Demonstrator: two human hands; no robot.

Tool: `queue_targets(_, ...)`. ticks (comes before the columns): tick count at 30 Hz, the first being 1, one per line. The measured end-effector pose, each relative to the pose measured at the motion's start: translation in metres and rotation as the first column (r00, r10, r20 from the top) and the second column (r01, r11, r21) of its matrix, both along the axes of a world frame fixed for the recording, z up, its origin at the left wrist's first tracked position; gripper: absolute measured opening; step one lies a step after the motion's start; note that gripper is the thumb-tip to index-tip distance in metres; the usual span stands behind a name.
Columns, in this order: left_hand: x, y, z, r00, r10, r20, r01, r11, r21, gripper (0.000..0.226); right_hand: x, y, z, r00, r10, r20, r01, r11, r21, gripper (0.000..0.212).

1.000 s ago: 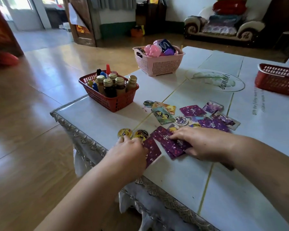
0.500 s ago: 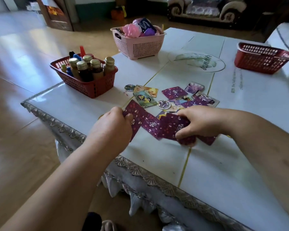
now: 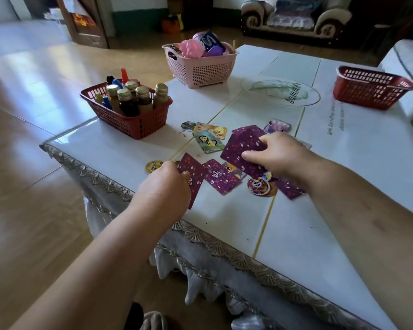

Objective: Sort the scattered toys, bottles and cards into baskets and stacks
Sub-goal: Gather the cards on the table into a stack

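Purple-backed cards lie scattered near the front of the white table [image 3: 224, 225]. My left hand [image 3: 163, 186] pinches one purple card [image 3: 192, 177] at the table's front left. My right hand [image 3: 275, 156] holds a small stack of purple cards [image 3: 244, 145] lifted slightly above the table. Between the hands lies another purple card [image 3: 221, 177] with a logo. Face-up picture cards [image 3: 208, 140] and round discs [image 3: 258, 185] rest around them. Bottles stand in a red basket [image 3: 134, 125] at the left. Toys fill a pink basket [image 3: 200, 67] at the back.
An empty-looking red basket [image 3: 370, 91] stands at the far right of the table. The table's lace-trimmed front edge [image 3: 200, 236] runs diagonally below my hands. A sofa [image 3: 296, 17] and wooden floor [image 3: 34, 186] lie beyond.
My right hand has gathered purple cards and lifted them up and back from the table. My left hand still grips a purple card at the left; the camera view moved closer.
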State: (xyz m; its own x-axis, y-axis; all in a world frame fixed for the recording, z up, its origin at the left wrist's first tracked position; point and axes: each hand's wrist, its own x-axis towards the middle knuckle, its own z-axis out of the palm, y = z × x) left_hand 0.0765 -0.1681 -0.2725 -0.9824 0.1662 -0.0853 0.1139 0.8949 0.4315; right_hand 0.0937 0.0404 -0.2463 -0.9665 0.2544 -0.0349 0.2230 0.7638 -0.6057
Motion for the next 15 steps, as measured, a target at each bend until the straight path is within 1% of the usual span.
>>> queue_targets(2,0.0,-0.001,0.001,1.0,0.018,0.003,-0.019,1.0,0.011,0.031,0.0,-0.002,0.0,0.992,-0.049,-0.118,0.031,0.989,-0.147,0.021)
queue_targets(3,0.001,-0.002,0.002,1.0,0.017,-0.006,-0.017,1.0,0.01,0.03,0.0,-0.006,-0.001,0.991,-0.047,-0.127,0.024,0.985,-0.173,0.019)
queue_targets(5,0.0,-0.005,0.0,0.999,0.01,-0.03,-0.009,1.0,0.013,0.028,-0.002,-0.021,-0.005,0.998,0.012,-0.061,-0.02,0.99,-0.139,0.018)
queue_targets(6,-0.001,-0.006,-0.001,0.999,0.019,-0.039,-0.018,0.999,0.033,0.026,-0.004,-0.029,-0.009,0.999,0.049,0.007,-0.049,0.996,-0.079,0.02)
queue_targets(7,-0.002,-0.007,-0.002,0.999,0.042,-0.03,-0.04,0.997,0.066,0.023,-0.007,-0.039,-0.014,0.992,0.083,0.092,-0.085,0.996,0.016,0.025)
queue_targets(9,-0.004,-0.008,-0.002,0.996,0.088,0.034,-0.091,0.99,0.104,0.017,-0.011,-0.055,-0.018,0.966,0.094,0.242,-0.156,0.955,0.251,0.041)
queue_targets(10,-0.005,-0.008,-0.003,0.994,0.095,0.052,-0.101,0.989,0.109,0.016,-0.012,-0.059,-0.018,0.959,0.079,0.272,-0.169,0.931,0.324,0.047)
queue_targets(11,-0.005,-0.007,-0.002,0.995,0.089,0.048,-0.094,0.989,0.114,0.016,-0.015,-0.058,-0.017,0.954,0.073,0.291,-0.177,0.92,0.35,0.05)
queue_targets(12,-0.005,-0.007,-0.003,0.996,0.076,0.036,-0.08,0.99,0.115,0.017,-0.016,-0.057,-0.017,0.946,0.081,0.313,-0.19,0.923,0.335,0.048)
queue_targets(15,-0.004,-0.002,-0.002,0.998,0.052,0.024,-0.055,0.994,0.098,0.02,-0.011,-0.047,-0.014,0.934,0.144,0.327,-0.203,0.967,0.153,0.04)
